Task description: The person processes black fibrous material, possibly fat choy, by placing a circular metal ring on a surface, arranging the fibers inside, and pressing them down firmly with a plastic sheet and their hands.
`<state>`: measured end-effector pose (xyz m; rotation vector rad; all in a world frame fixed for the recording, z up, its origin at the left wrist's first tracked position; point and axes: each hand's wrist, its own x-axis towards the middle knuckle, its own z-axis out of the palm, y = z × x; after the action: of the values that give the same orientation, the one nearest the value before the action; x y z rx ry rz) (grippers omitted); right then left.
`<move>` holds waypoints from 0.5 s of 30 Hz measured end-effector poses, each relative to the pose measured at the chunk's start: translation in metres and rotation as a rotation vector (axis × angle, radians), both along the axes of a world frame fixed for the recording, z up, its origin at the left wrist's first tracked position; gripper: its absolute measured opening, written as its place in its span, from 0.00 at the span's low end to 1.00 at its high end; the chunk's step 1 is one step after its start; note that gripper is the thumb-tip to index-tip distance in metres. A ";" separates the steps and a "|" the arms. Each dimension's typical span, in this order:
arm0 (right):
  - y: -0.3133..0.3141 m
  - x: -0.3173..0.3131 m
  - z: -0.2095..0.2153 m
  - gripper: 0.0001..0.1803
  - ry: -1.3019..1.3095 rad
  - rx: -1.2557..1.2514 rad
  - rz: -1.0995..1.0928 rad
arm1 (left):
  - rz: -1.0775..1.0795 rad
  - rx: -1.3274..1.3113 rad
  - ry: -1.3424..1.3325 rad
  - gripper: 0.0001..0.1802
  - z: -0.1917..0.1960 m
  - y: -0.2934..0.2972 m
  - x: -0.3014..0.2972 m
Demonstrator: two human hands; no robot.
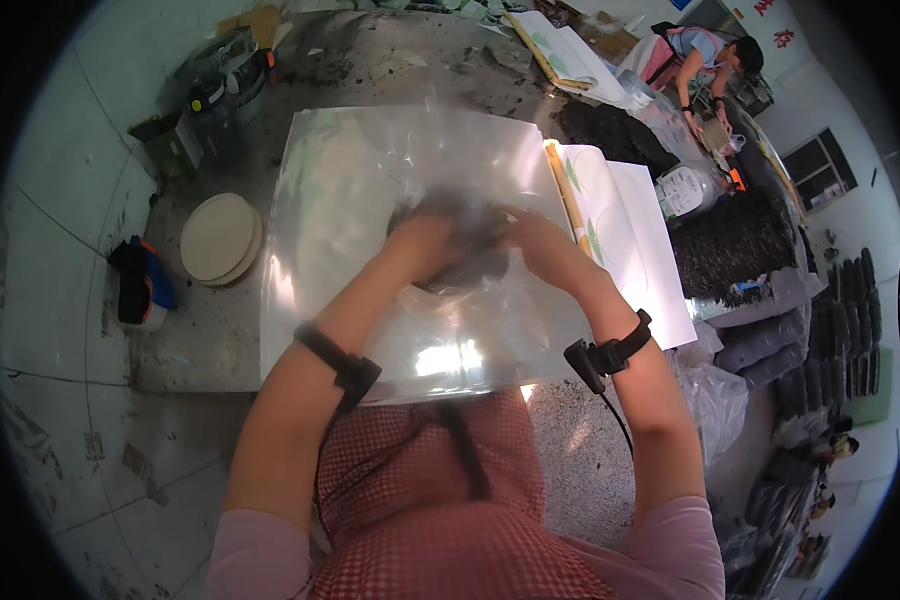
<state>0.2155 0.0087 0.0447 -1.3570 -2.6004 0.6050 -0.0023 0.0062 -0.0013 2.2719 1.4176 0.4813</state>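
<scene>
On the table before me lies a stack of clear plastic sheets point(330, 330), glossy with reflected light, with a large pale sheet beneath. In its middle is a dark, roundish bundle point(455, 275), smeared by motion; I cannot make out its kind. My left hand point(422, 245) reaches over the bundle's left side, its fingers lost in the dark blur. At the right side my right hand point(538, 243) touches or nearly touches the bundle, fingers bent toward it and blurred. Whether either hand grips is hidden by the blur. Both wrists wear black bands.
Two round cream discs point(215, 240) lie stacked at left, near a blue and black object point(145, 285). A wooden rod point(567, 190) with white sheets point(635, 250) borders the plastic at right. Black strands point(730, 240) and a clear jar point(682, 190) are beyond; a co-worker point(705, 70) bends over the far right.
</scene>
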 end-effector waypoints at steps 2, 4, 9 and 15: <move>-0.001 0.009 -0.010 0.22 -0.295 0.310 0.126 | -0.014 -0.051 0.127 0.25 0.002 0.001 0.003; -0.008 0.005 -0.016 0.16 -0.240 0.350 0.358 | -0.051 0.004 0.320 0.28 -0.007 0.001 0.000; -0.003 -0.011 -0.031 0.08 -0.332 0.304 0.381 | 0.067 0.078 0.322 0.31 -0.022 -0.002 0.007; 0.009 -0.005 -0.012 0.10 -0.140 0.105 0.235 | 0.076 0.002 0.457 0.43 -0.010 0.007 0.015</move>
<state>0.2108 0.0179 0.0322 -1.1099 -2.8847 0.4088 0.0130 0.0132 -0.0114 2.4371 1.7162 -0.0244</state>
